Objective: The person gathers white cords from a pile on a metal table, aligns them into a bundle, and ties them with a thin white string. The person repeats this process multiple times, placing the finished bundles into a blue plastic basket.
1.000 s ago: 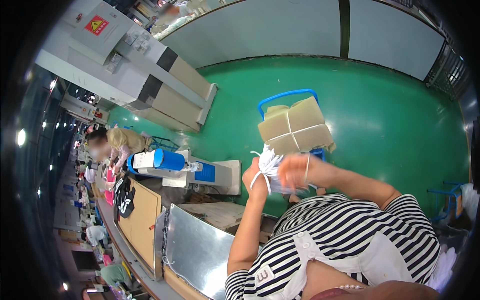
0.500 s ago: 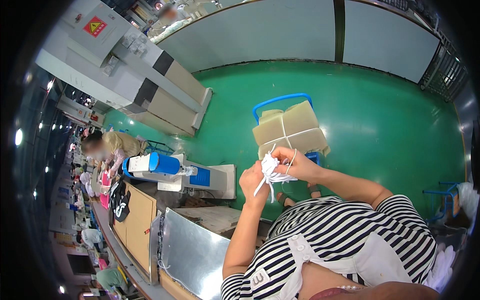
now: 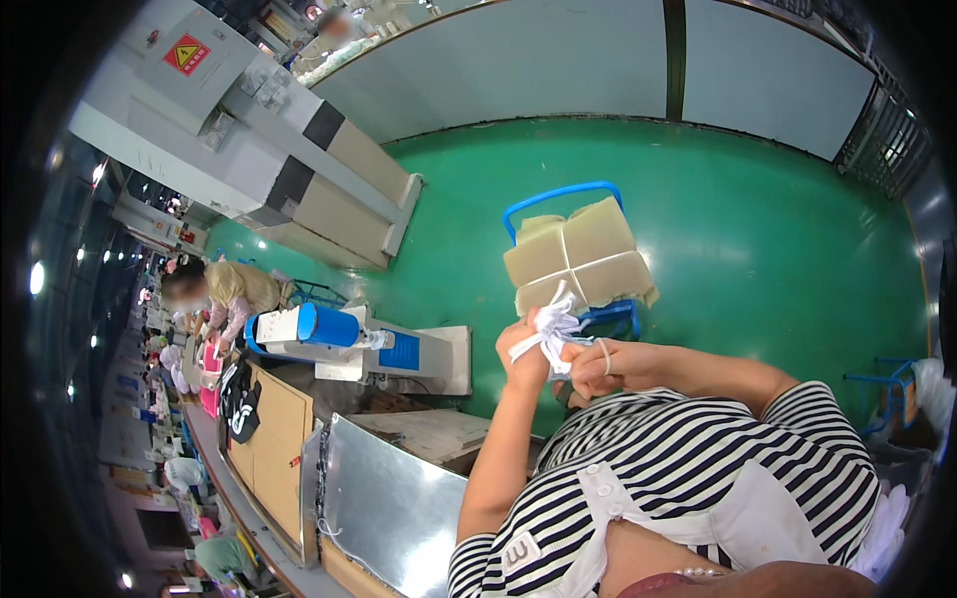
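Note:
A bundle of thin white fabric strips [image 3: 558,327] sticks up out of my left hand [image 3: 520,357], whose fingers are closed round it. My right hand [image 3: 610,367] is closed beside the bundle's lower part, its fingertips close to my left hand. A thin pale band [image 3: 605,356] loops over the right hand; what its fingers pinch is partly hidden. Beyond my hands stands a stool with a blue frame [image 3: 564,189]. On it lies a beige pad [image 3: 598,244] tied crosswise with white string.
To my left is a bench with a shiny metal sheet [image 3: 389,498] and brown board [image 3: 271,439], black cloth pieces [image 3: 239,404] on it. Behind stands a blue-and-white machine [image 3: 329,327], with a person [image 3: 239,294] past it. Another blue stool [image 3: 882,384] stands right, on green floor [image 3: 768,249].
My right hand has come down from the top of the strips to beside their lower part. My left hand has shifted slightly right, and the strips now spread upward.

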A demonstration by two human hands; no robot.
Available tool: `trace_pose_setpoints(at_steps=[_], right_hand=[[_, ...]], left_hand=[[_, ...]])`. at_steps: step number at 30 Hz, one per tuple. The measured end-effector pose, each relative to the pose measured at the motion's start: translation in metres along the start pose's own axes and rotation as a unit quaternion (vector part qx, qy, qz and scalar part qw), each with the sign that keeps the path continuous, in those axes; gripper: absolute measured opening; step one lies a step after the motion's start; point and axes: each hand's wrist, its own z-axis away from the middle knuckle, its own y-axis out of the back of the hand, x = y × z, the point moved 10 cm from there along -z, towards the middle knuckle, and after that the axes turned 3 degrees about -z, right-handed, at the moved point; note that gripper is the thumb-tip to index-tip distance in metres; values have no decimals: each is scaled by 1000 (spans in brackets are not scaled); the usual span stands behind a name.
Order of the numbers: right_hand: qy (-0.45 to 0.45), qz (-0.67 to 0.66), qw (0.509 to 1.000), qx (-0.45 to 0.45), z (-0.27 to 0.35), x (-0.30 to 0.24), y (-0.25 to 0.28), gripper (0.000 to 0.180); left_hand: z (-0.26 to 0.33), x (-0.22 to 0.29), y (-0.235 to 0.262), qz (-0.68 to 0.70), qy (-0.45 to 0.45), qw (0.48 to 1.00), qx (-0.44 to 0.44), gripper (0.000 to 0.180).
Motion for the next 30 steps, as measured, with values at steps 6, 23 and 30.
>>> trace_pose_setpoints(at_steps=[6,23,30], right_hand=[[82,105,989,-62,52,-40,-57,25],[373,464,779,196,9,-67,49,21],[324,503,785,162,7,-48,37,24]], left_hand=[[-27,-102,36,-341,165,922,-77,16],[8,34,-6,-263,-28,951,-163,11],[35,17,-31,-291,-39,923,-248,23]])
